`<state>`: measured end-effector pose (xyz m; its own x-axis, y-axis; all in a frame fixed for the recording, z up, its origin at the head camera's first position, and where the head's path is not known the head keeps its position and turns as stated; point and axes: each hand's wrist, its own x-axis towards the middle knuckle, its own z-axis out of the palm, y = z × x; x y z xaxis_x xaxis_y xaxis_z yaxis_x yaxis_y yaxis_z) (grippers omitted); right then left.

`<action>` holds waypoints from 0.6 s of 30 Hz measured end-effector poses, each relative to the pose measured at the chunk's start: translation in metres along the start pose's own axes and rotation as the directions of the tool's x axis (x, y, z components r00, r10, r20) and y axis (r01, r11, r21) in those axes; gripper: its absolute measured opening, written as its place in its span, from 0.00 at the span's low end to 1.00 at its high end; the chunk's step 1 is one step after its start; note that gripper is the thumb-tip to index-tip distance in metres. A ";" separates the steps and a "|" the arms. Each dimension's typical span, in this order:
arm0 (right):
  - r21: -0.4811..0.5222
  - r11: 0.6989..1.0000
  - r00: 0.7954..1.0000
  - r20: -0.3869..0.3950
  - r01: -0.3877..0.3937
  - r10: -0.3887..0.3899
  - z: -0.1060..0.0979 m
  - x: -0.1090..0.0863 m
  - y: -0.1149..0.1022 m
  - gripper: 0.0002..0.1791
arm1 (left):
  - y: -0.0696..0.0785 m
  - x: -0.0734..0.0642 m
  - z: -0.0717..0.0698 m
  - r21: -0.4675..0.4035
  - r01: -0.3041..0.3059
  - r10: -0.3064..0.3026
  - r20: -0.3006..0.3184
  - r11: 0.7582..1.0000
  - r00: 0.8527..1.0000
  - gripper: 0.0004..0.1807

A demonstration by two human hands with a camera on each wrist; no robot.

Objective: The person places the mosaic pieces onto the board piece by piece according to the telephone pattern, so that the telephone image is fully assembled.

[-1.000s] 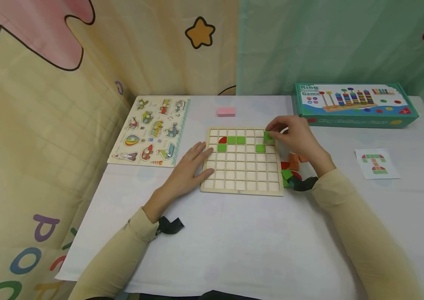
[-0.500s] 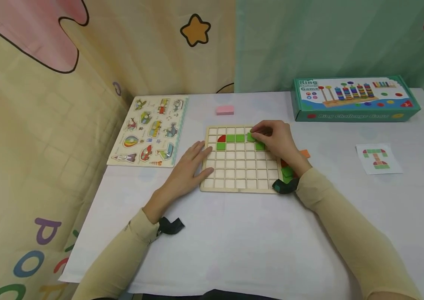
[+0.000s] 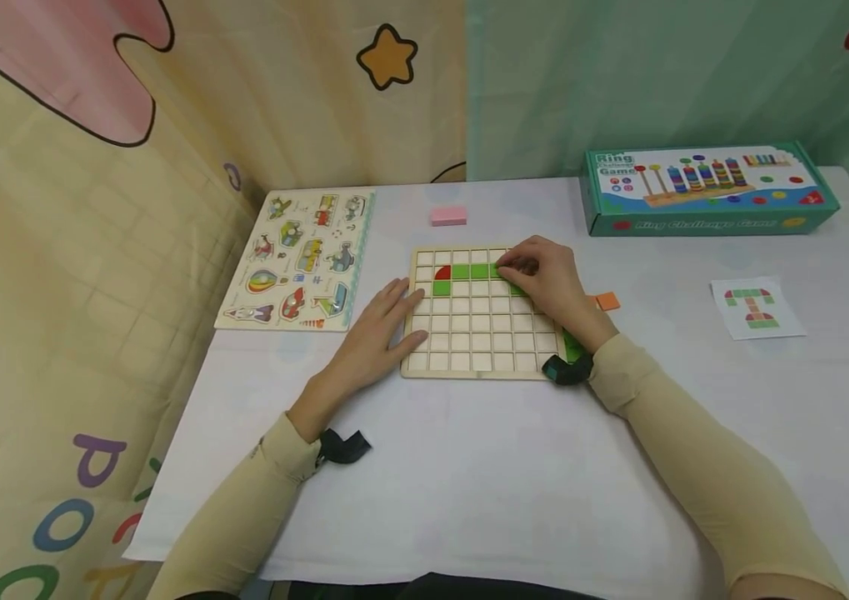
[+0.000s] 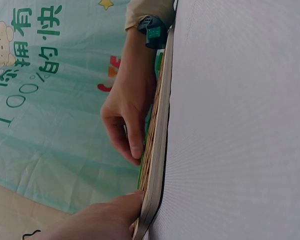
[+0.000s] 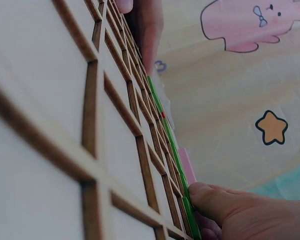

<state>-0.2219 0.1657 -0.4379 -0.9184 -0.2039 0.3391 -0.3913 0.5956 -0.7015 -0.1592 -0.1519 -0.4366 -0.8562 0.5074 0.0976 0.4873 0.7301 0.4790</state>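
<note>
A wooden grid board lies on the white table. My left hand rests at its left edge, fingers straight and spread, with the thumb over the rim in the left wrist view. My right hand pinches a green square tile at the second row, its fingers partly covering it. Left of that tile, in the same row, sit a red quarter-circle tile and two green squares. Another green square lies below the red piece; one more is partly hidden under the right hand.
Loose orange tiles and green tiles lie right of the board, partly behind the right wrist. A pattern card is farther right. Behind are a pink block and a green game box. A picture puzzle lies left.
My right hand has carried the green tile left from the board's right side to beside the two green squares, then lowered it there. The left hand has stayed at the board's edge.
</note>
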 end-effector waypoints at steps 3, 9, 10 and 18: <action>-0.015 0.999 0.999 0.018 0.034 -0.033 -0.001 0.001 0.000 0.06 | 0.000 0.000 0.000 0.003 0.000 0.000 0.002 1.000 1.000 0.38; -0.041 0.998 0.996 0.077 0.041 -0.038 -0.006 0.011 -0.010 0.07 | -0.004 0.004 -0.003 0.001 0.002 -0.002 -0.007 1.000 1.000 0.37; -0.042 0.999 0.996 0.089 0.029 -0.025 -0.008 0.012 -0.010 0.08 | -0.005 0.004 -0.003 -0.003 0.003 -0.003 -0.005 1.000 1.000 0.37; -0.006 0.996 0.985 0.149 -0.086 0.086 -0.022 0.007 -0.011 0.11 | -0.007 0.001 0.003 0.013 0.000 0.000 0.009 1.000 1.000 0.38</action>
<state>-0.2229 0.1747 -0.4141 -0.9471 -0.2657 0.1803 -0.3106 0.6156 -0.7243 -0.1632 -0.1548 -0.4428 -0.8545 0.5117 0.0895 0.4896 0.7360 0.4675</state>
